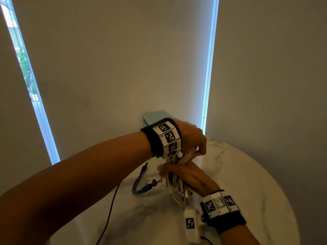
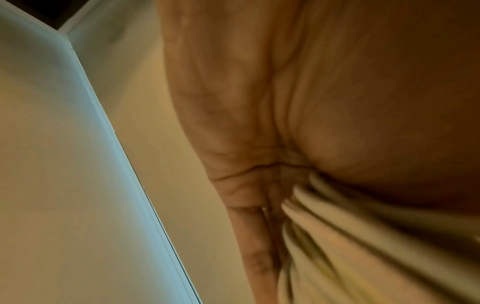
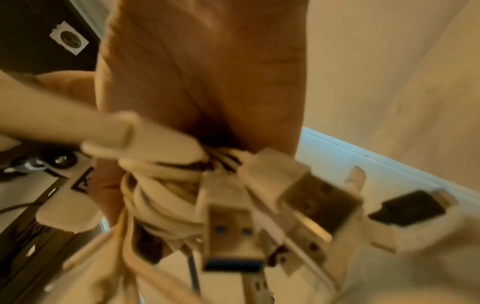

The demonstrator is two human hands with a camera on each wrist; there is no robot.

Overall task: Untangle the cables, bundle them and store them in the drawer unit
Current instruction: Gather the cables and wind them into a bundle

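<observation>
A bundle of white cables [image 1: 184,159] is held upright above the marble table [image 1: 244,174]. My left hand [image 1: 194,144] grips its looped top, and pale strands [image 2: 350,236] run out of that palm. My right hand [image 1: 180,171] is wrapped round the bundle's middle. Below it the plug ends [image 1: 178,191] hang loose. The right wrist view shows the wound cables [image 3: 166,197] with USB plugs [image 3: 231,232] and a black plug [image 3: 407,207] sticking out. A light blue box [image 1: 154,116], perhaps the drawer unit, stands against the wall behind my left wrist.
A blue cable [image 1: 139,183] lies curved on the table left of the bundle. A thin black cable [image 1: 109,209] runs off the table's front left edge. Roller blinds and the wall close off the back. The table's right half shows bare marble.
</observation>
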